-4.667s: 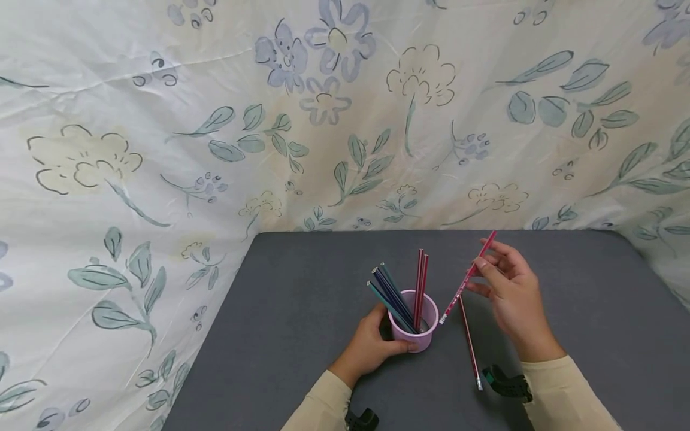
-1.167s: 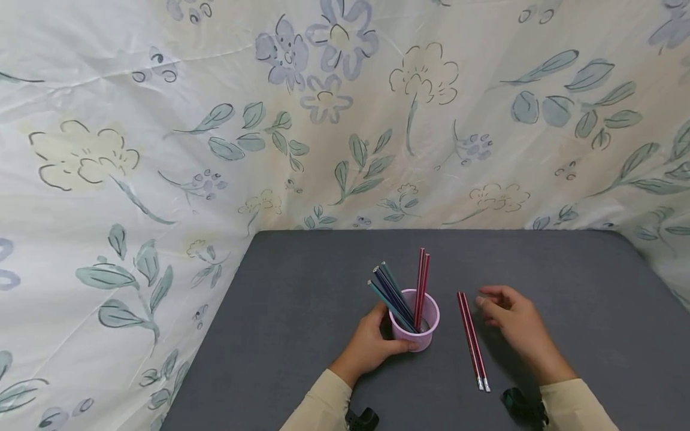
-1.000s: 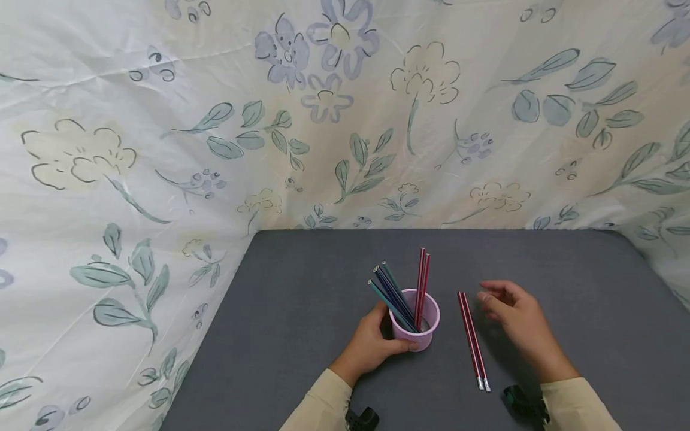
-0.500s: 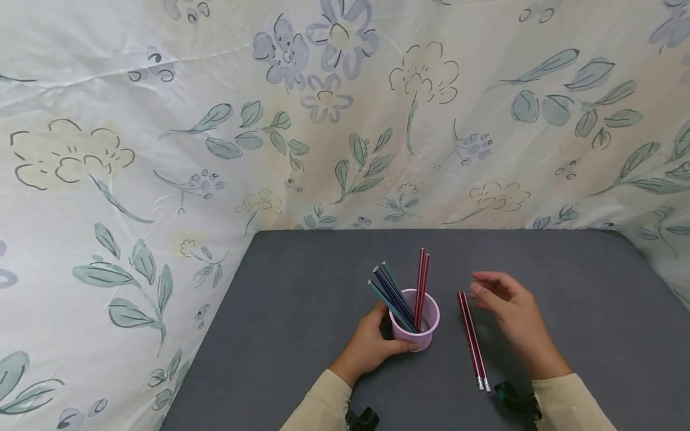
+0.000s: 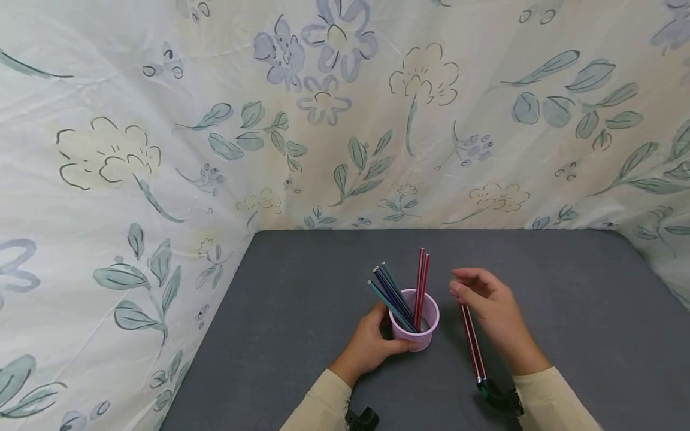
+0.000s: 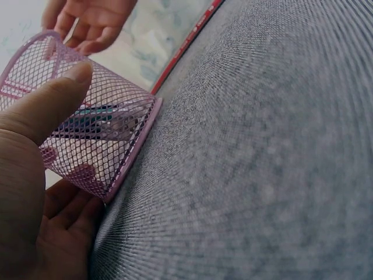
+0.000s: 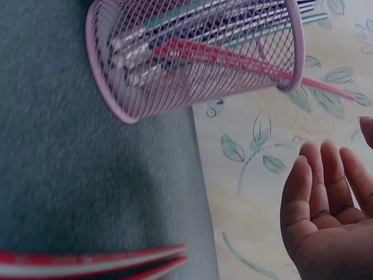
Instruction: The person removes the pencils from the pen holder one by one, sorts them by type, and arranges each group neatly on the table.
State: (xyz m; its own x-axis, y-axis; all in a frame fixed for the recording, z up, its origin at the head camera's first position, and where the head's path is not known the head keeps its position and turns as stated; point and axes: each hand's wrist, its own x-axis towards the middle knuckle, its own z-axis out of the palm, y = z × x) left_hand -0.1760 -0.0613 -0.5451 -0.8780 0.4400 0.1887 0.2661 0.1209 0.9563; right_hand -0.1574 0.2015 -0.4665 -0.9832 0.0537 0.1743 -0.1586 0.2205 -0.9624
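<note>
My left hand [image 5: 366,347] grips a pink mesh pencil cup [image 5: 426,342] from its left side, thumb across the front and the other fingers behind. Inside the cup, blue and teal pencils [image 5: 389,293] lean left, while red pencils [image 5: 420,281] stand nearly upright. Two more red pencils [image 5: 472,344] lie side by side on the table to the cup's right, eraser ends towards me. My right hand [image 5: 493,308] hovers over their far ends, fingers loosely bent with nothing between them. The right wrist view shows its palm and relaxed fingers [image 7: 335,181] apart from the pencils.
The dark grey tabletop [image 5: 302,287] reaches back to a hanging floral cloth [image 5: 345,149], which also covers the left side. Black wrist cameras [image 5: 362,419] sit under both sleeves; the right one overlaps the pencils' eraser ends in the head view.
The red pencil my right hand held earlier now lies on the table beside the other one. Since then that hand has moved up and left, over their far ends. The left hand has stayed put.
</note>
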